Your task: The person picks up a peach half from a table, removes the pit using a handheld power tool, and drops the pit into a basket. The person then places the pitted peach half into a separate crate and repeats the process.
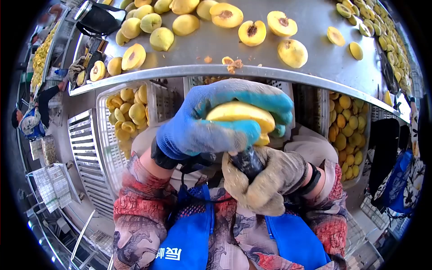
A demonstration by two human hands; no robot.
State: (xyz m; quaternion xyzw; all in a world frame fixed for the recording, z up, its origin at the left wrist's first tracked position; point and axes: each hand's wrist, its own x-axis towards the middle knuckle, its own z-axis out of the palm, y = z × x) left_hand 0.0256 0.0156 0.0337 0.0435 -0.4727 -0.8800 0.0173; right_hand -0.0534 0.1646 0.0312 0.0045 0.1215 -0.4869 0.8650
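Note:
In front of my chest, my left hand (225,117), in a blue and teal glove, is wrapped around a yellow peach half (243,113). Right below it, my right hand (265,180), in a worn beige glove, grips the black handle (249,163) of a tool. The tool's working end is hidden behind the peach and the left fingers, so its exact kind cannot be told. A bit of yellow flesh (262,138) shows under the fruit, close to the top of the handle.
A metal table (193,51) ahead bears whole and halved peaches (226,15) and pit scraps (234,66). Below its edge stand a crate of peaches (155,105) on the left and another crate (321,112) on the right. Another person (33,119) is at far left.

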